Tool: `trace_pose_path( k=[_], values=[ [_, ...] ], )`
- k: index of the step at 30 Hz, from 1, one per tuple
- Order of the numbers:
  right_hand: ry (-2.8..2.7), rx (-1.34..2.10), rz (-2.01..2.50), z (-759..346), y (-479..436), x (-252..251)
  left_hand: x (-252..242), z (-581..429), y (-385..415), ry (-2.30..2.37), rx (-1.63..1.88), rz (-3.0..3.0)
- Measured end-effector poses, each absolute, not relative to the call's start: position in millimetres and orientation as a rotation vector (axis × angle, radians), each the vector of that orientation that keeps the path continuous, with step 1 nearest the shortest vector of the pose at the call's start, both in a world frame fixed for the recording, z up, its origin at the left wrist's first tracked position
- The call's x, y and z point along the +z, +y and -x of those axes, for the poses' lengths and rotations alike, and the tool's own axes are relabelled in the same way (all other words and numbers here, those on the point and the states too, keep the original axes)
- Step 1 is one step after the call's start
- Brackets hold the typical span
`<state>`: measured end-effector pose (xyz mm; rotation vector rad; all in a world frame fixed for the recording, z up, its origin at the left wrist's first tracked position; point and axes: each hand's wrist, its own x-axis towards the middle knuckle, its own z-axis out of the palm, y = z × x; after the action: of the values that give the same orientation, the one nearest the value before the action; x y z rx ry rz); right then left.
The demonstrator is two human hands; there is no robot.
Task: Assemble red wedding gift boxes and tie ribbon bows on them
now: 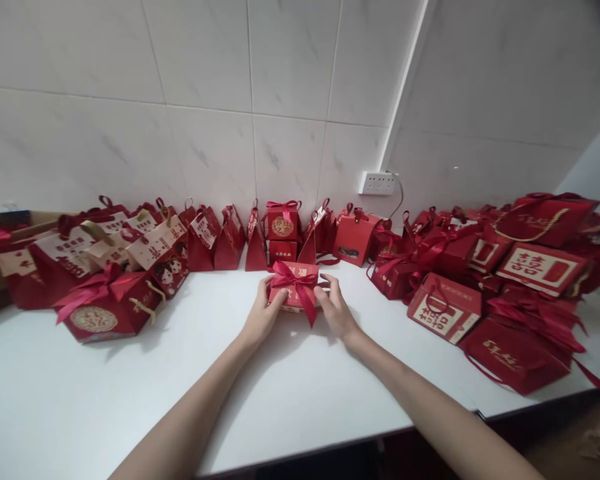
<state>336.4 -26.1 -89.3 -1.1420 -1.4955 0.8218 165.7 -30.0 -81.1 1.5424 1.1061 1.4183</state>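
Between my two hands is a small red gift box [300, 272] with a dark red ribbon tied in a bow on top and pale characters printed on it. My left hand [266, 308] grips its left side, the thumb lying along the front. On the right side my right hand [339, 308] holds it with curved fingers, the thumb at the box's edge. Just behind, a red box with a round gold emblem [283, 225] rests on another red box [283, 251]. The underside of the held box is hidden, so I cannot tell whether it touches the white table [300, 393].
A hexagonal red box with a bow [107, 313] stands left, before several handled boxes [65, 257]. Triangular red boxes [256, 247] line the wall. More boxes are piled right, including one with a double-happiness print [445, 313]. A power strip [379, 183] hangs on the tiled wall.
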Motion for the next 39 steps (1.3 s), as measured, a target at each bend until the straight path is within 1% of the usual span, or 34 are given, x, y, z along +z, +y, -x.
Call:
trace_pose_path(
  k=[5, 12, 20, 22, 25, 30, 32, 35, 39],
  values=[
    [-1.443, 0.998, 1.052, -339, 0, -84, -80, -173, -36, 0.979, 1.371, -1.534],
    [-1.369, 1.101, 0.98, -352, -7, -89, -76, -171, -37, 0.987, 1.319, -1.546],
    [-1.304, 1.173, 0.971, -352, -4, -88, -69, -172, -41, 0.82, 1.316, -1.108],
    [-1.297, 1.19, 0.962, -352, -5, -88, -65, -172, -42, 0.817, 1.308, -1.085],
    [-1.274, 1.191, 0.923, -351, -5, -88, -64, -170, -42, 0.9, 1.262, -1.219],
    [-1.169, 1.26, 0.908, -351, -3, -85, -66, -164, -43, 0.994, 1.124, -1.857],
    [-1.154, 1.284, 0.895, -351, -2, -84, -66, -163, -44, 1.04, 1.083, -2.016],
    [-1.145, 1.296, 0.896, -352, -3, -83, -65, -159, -44, 1.06, 1.062, -2.089],
    [-1.151, 1.275, 0.916, -354, -4, -84, -65, -151, -38, 0.962, 1.071, -2.058]
  ],
)
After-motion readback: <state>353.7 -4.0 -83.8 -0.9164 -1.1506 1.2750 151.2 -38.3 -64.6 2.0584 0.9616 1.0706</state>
